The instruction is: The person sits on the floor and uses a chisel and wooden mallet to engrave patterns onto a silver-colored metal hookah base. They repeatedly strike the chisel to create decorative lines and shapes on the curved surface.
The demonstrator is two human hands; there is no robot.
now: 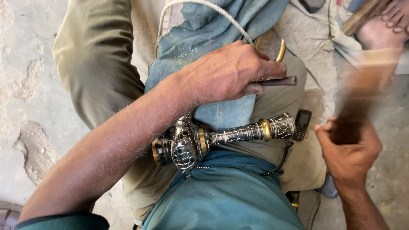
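Note:
My left hand (pixel 228 72) is closed around a dark metal punch (pixel 279 81) that points right, held over a blue cloth (pixel 213 25) on my lap. My right hand (pixel 349 149) grips a wooden mallet (pixel 368 81), raised and blurred with motion at the right. An ornate black and silver metal stem (pixel 238 134) with brass rings lies across my thighs, its bulbous end (pixel 185 149) under my left forearm. A curved brass piece (pixel 280 50) shows just behind my left hand.
A small dark phone (pixel 303 124) lies by the stem's right end. A white rope (pixel 204 5) runs over the blue cloth. Another person's hand (pixel 394 15) and a wooden handle (pixel 362 17) are at the top right. Rough concrete floor (pixel 30 98) lies to the left.

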